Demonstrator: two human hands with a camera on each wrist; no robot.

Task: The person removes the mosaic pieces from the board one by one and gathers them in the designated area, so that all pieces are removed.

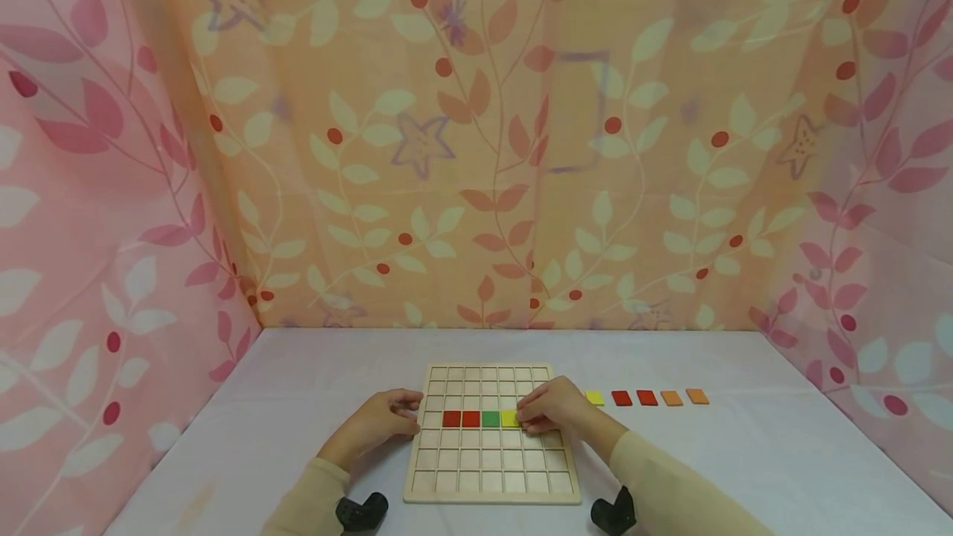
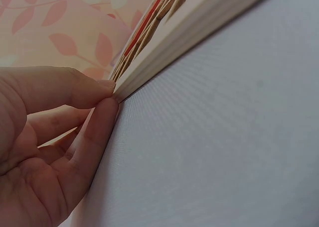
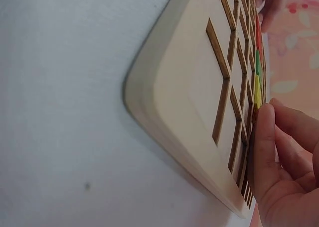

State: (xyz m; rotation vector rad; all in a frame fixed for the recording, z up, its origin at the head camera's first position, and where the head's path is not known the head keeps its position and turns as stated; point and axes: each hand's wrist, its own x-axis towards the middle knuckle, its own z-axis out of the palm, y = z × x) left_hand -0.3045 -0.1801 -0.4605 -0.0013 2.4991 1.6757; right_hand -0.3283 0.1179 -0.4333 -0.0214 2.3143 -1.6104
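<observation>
A pale wooden grid board (image 1: 491, 482) lies flat on the table. One of its rows holds, from left to right, two red tiles (image 1: 452, 418), a green tile (image 1: 490, 418) and a yellow tile (image 1: 510, 418). At the board's left edge my left hand (image 1: 380, 420) grips the rim; the left wrist view has the thumb and a finger (image 2: 102, 115) meeting there. My right hand (image 1: 557, 408) reaches over the right side of the grid, pinching at the yellow tile's right edge. Its fingertips partly cover that tile and the cells beside it.
Right of the board, beyond my right hand, a line of loose tiles lies on the white tablecloth (image 1: 298, 362): a yellow one (image 1: 594, 398), two red (image 1: 621, 398) and two orange (image 1: 672, 398). Leaf-patterned curtains (image 1: 476, 255) enclose the back and sides.
</observation>
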